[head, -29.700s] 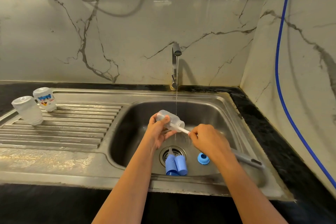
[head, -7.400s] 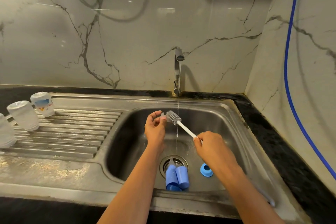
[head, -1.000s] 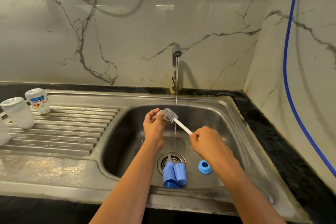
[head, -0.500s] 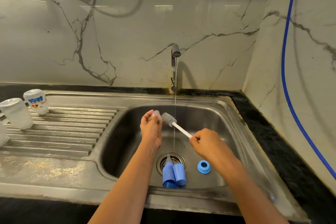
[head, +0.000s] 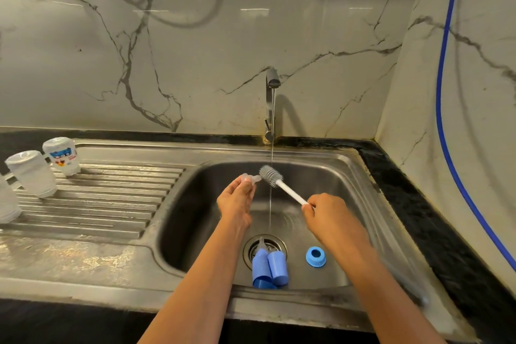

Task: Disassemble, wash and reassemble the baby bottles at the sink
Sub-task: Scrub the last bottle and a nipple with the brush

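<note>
Left hand [head: 236, 204] pinches one clear nipple [head: 249, 178]; right hand [head: 326, 212] grips one brush [head: 272, 176]. Two blue caps [head: 277, 267] and one blue ring [head: 315, 256] lie in the sink [head: 321, 152]. Three bottles [head: 32, 173] stand on the drainboard [head: 111, 198].

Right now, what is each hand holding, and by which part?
The left hand pinches a clear nipple by its wide base; the right hand grips the bottle brush by its white handle.

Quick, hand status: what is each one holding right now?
Left hand: closed, pinching a clear teat.
Right hand: closed, gripping the bottle brush by its handle.
</note>
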`<state>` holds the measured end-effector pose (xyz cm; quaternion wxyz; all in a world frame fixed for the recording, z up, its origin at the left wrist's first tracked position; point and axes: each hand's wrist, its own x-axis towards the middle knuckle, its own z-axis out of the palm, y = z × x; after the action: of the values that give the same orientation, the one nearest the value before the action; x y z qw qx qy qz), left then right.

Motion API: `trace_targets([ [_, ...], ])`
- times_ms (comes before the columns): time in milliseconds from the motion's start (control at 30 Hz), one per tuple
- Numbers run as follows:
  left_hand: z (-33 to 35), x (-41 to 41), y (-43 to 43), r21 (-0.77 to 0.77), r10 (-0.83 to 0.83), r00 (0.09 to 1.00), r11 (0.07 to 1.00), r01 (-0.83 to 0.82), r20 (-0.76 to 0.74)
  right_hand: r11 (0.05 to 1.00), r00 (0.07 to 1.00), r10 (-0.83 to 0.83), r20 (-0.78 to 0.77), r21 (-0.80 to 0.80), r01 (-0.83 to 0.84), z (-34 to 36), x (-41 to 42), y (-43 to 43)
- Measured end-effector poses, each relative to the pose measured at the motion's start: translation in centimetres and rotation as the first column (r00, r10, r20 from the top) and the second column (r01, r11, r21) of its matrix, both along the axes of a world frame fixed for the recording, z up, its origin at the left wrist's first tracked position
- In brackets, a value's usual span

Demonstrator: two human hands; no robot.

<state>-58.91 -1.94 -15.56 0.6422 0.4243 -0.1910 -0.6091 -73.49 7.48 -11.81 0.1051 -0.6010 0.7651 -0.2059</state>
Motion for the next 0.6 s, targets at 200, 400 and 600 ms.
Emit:
trace_targets([
  [200,-0.1,-0.1,0.1,-0.022,-0.051,0.996,0.998,0.053,0.075,0.995,0.992,0.084,0.098,0.039,-0.088,0.4,0.8,0.1],
  [400,0.0,0.2,0.2,-0.025,-0.044,0.997,0.999,0.046,0.068,0.963,0.979,-0.151,-0.134,0.205,0.176,1.3,-1.0,0.6],
  [600,0.0,-0.9,-0.7,0.102,-0.055,0.998,0.993,0.056,-0.009,0.961,0.978,-0.153,-0.139,0.210,0.181,1.3,-0.7,0.6],
])
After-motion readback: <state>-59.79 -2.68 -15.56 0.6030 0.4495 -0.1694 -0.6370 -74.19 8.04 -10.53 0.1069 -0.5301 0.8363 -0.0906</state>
